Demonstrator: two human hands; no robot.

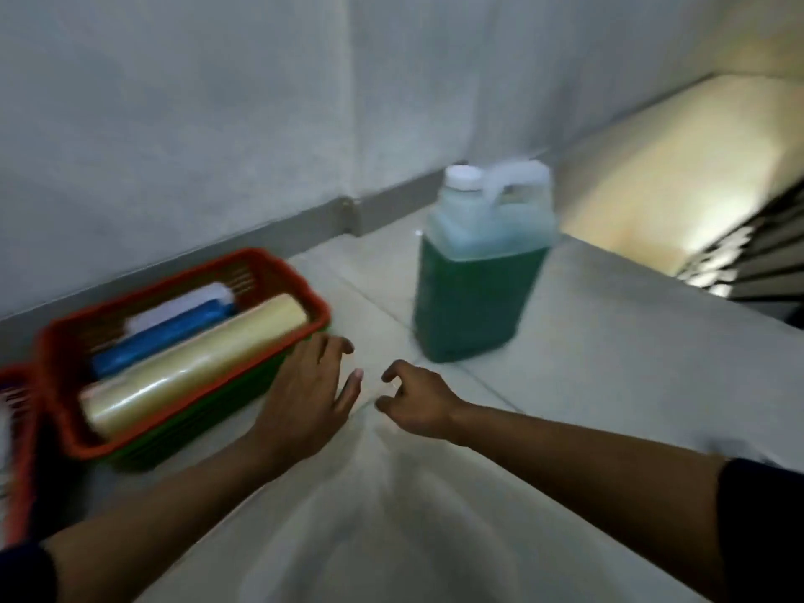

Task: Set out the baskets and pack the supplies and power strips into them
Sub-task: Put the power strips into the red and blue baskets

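The jug of green liquid (474, 272) looks heavy and rigid; take its top handle. Nearer than it, left hand (306, 393) open, right hand (415, 400) loosely curled, both empty.

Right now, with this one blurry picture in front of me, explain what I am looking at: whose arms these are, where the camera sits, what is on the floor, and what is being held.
There is no machine here. The camera is worn on a person's head and looks down at their own two bare arms. The left hand lies spread against the end of a red plastic slatted basket, which seems to sit in a green one. The right hand hovers, fingers curled, holding nothing. In the basket lie a pale yellow roll, a blue roll and something white, too blurred to name. On the pale tiled floor stands a clear plastic jug of green liquid with a white cap. Another red basket's edge shows far left.
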